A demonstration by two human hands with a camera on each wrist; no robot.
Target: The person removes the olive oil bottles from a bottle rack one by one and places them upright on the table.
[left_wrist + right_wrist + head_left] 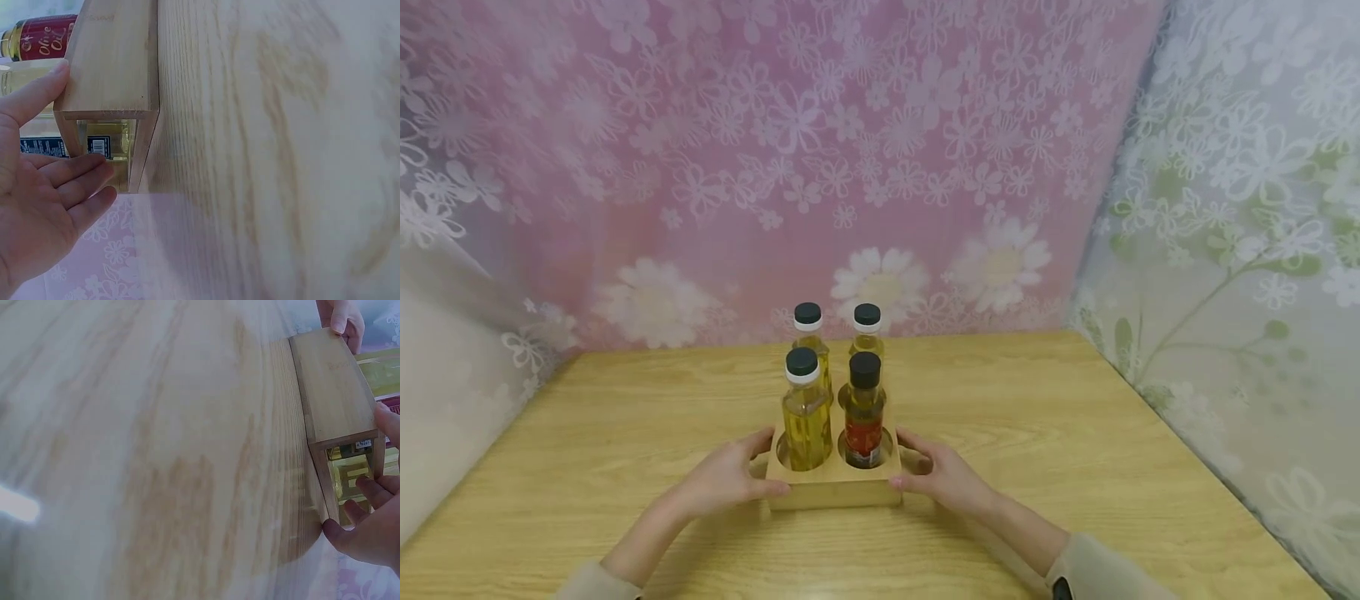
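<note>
A wooden bottle rack (835, 493) stands on the table with bottles in its round holes. Front left holds a bottle of yellow oil (808, 429) with a dark green cap; front right, a dark sauce bottle (864, 417) with a black cap and red label. Behind them are two more oil bottles, the back left bottle (808, 321) and the back right bottle (867, 323), both dark-capped. My left hand (726, 475) grips the rack's left end, thumb at the front edge, fingers along the open side. My right hand (951, 477) grips the right end the same way.
The wood-grain table (1000, 400) reaches back to a pink flowered curtain (865, 167). A pale flowered curtain (1247, 250) runs along the right edge, and whitish cloth (460, 333) hangs at the left.
</note>
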